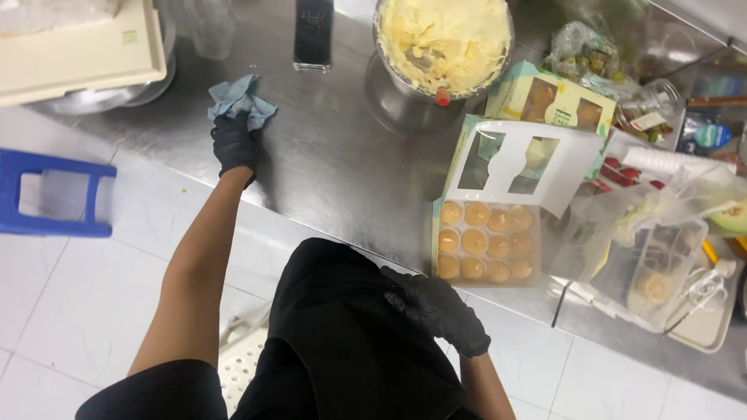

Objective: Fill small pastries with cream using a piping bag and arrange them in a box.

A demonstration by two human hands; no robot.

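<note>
The left hand (234, 144), in a black glove, presses a blue cloth (241, 99) bunched under closed fingers onto the steel counter (342, 167), near its front edge toward the left; the right hand (436, 309), fingers spread and holding nothing, rests on the black apron; wiping well likely means firm flat pressure, keeping clear of the open box of cakes (484, 241) at the front edge.

White tiled floor (93, 311) beneath a steel counter (327, 155); blue plastic stool (47, 194) at left
</note>
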